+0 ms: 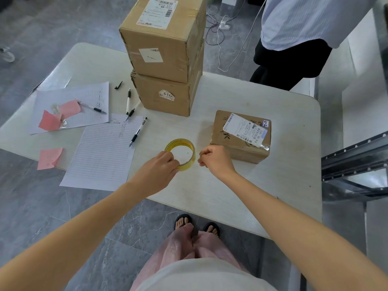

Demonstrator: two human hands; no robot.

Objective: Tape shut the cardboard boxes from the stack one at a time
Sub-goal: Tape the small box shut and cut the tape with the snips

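A yellow roll of clear tape lies flat on the white table near its front edge. My left hand grips the roll's near left rim. My right hand is just right of the roll with fingers pinched together, perhaps on the tape's free end, which I cannot make out. A small flat cardboard box with a white label lies right beside my right hand. Two larger cardboard boxes stand stacked behind: the upper on the lower.
Lined paper sheets, several pens and pink sticky notes cover the table's left half. A person in a light shirt and dark trousers stands at the far right corner. A metal rack is on the right. Cables lie on the floor beyond.
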